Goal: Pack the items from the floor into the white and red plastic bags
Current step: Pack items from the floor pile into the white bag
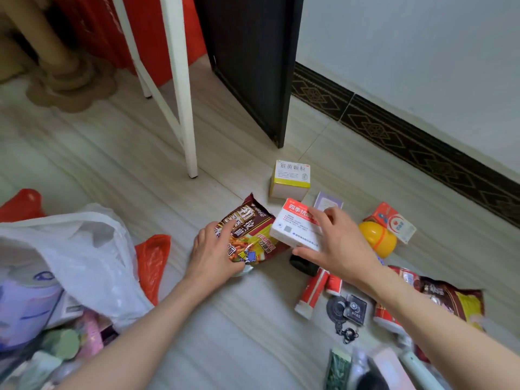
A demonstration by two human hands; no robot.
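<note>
A brown and red crinkled noodle packet [247,237] lay on the pale tiled floor [225,319] near the middle of the scene, and it was gripped at its near left edge by the left hand [213,250], thumb below and fingers curled over the top. Just to its right, a white cardboard medicine box with a red band [295,226] was held by the right hand [334,243], the fingers spread over its top and the thumb set under its near side; one corner of the box overlapped the packet.

At the near left, a white plastic bag [84,249] stood open with pale packages seen inside, and a red plastic bag [153,260] lay partly beneath it, on its right side.

Farther off, a white and yellow carton [289,180] stood on the floor. To the right were found a yellow round plastic container [377,237], a small red and white box [394,220], a red and white tube [312,294], a dark keyring [346,311] and a second brown noodle packet [450,302]. A white desk leg [183,94] and a dark door [253,60] were seen at the far side.
</note>
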